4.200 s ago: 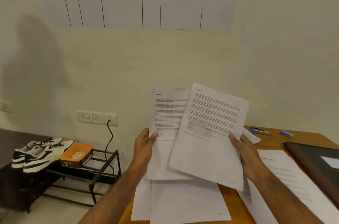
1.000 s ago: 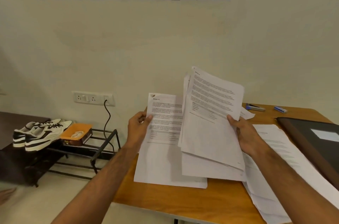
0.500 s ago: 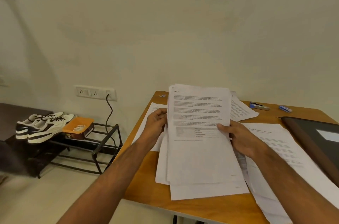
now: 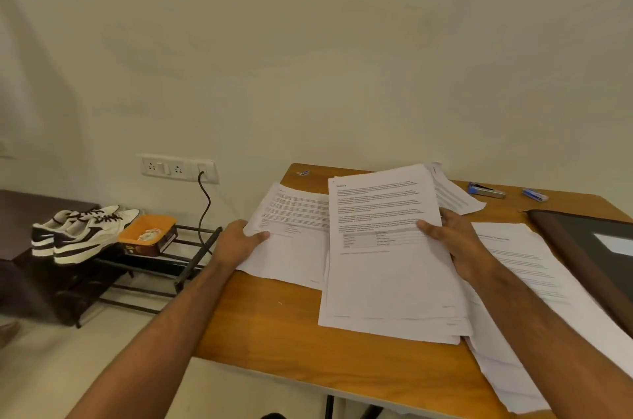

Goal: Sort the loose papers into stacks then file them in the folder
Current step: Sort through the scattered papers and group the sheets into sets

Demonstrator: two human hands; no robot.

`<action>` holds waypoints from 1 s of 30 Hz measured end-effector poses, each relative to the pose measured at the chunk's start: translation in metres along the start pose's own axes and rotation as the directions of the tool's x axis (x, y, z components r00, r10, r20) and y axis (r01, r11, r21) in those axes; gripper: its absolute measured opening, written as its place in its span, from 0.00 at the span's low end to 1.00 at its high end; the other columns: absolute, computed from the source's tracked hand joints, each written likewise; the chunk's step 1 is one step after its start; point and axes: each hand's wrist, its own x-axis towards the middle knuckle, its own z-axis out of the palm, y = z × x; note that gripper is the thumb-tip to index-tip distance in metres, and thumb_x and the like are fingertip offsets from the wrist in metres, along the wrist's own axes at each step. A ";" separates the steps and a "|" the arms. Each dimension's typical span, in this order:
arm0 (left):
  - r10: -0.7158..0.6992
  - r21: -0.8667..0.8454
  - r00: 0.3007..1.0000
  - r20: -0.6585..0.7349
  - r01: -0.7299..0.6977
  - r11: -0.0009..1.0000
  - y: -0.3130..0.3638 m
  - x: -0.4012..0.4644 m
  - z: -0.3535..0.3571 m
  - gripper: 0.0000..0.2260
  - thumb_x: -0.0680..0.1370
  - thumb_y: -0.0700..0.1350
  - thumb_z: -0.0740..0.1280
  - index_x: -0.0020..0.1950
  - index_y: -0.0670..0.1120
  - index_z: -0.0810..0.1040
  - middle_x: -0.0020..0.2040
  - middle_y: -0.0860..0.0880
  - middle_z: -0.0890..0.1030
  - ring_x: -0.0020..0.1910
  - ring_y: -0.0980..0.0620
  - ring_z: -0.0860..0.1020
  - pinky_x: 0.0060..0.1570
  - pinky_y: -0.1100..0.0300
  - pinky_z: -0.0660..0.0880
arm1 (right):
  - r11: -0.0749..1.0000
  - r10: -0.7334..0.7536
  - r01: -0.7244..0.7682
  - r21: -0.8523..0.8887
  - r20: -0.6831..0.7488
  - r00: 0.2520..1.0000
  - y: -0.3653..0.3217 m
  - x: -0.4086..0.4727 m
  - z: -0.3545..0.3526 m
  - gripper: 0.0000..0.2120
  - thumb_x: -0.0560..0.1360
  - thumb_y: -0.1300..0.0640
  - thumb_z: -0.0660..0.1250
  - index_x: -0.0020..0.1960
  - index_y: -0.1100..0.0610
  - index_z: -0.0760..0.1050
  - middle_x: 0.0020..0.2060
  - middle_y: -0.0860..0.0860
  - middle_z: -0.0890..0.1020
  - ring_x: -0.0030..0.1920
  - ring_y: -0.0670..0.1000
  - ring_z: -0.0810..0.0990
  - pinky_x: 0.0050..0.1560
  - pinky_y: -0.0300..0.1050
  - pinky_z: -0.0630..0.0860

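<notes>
My left hand [image 4: 239, 240] pinches the left edge of a thin set of sheets [image 4: 291, 230], thumb on top, with the far side of that set tucked under the middle pile. I judge this grip is there to slide the set sideways and keep it as its own stack at the bench's left corner. My right hand [image 4: 459, 240] holds the right edge of the thicker pile [image 4: 390, 247], thumb across the printed face and fingers underneath, so the pile sits tilted (near end on the bench [image 4: 274, 333], far end lifted a little). That hold looks meant to steady the pile while the left set is parted from it.

The sheets are plain white, each with blocks of small black type and a small table partway down; the print is too fine to read. The thicker pile has its lower edges fanned unevenly, so it needs squaring. A third spread of papers [image 4: 520, 267] lies under my right forearm, running to the bench's near right edge, and another sheet [image 4: 455, 199] pokes out behind the pile. The folder [image 4: 589, 247], dark and lying flat, waits at the right; nothing that I can see has gone into it yet.
</notes>
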 end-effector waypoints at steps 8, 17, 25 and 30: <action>0.122 -0.422 0.898 -0.422 -0.314 0.851 0.030 -0.024 -0.035 0.08 0.81 0.40 0.67 0.59 0.44 0.79 0.51 0.49 0.83 0.50 0.47 0.82 0.48 0.51 0.80 | 0.999 -0.008 0.014 0.041 -0.139 0.990 0.002 0.007 0.017 0.23 0.79 0.63 0.69 0.73 0.58 0.70 0.64 0.57 0.80 0.60 0.61 0.81 0.63 0.64 0.77; 0.211 -0.757 0.960 -0.184 -0.275 0.592 0.088 -0.060 -0.021 0.10 0.77 0.43 0.71 0.57 0.45 0.80 0.51 0.46 0.86 0.48 0.44 0.85 0.47 0.46 0.82 | 0.988 -0.127 0.137 0.068 -0.130 0.983 -0.012 -0.008 0.016 0.25 0.79 0.61 0.69 0.73 0.55 0.67 0.61 0.55 0.80 0.56 0.56 0.81 0.57 0.58 0.79; 0.222 -0.763 0.962 -0.156 -0.260 0.592 0.102 -0.067 -0.001 0.11 0.76 0.42 0.71 0.58 0.45 0.80 0.52 0.46 0.86 0.49 0.43 0.85 0.48 0.46 0.82 | 0.983 -0.138 0.150 0.110 -0.109 0.984 -0.023 -0.013 0.014 0.22 0.78 0.60 0.70 0.70 0.50 0.69 0.58 0.51 0.82 0.58 0.56 0.82 0.48 0.51 0.84; 0.225 -0.765 0.962 -0.156 -0.262 0.588 0.103 -0.067 0.002 0.09 0.77 0.40 0.70 0.56 0.47 0.79 0.51 0.48 0.86 0.48 0.46 0.85 0.44 0.52 0.83 | 0.982 -0.108 0.124 0.141 -0.115 0.987 -0.024 -0.007 0.017 0.23 0.78 0.62 0.69 0.71 0.52 0.70 0.60 0.53 0.82 0.59 0.59 0.82 0.56 0.61 0.81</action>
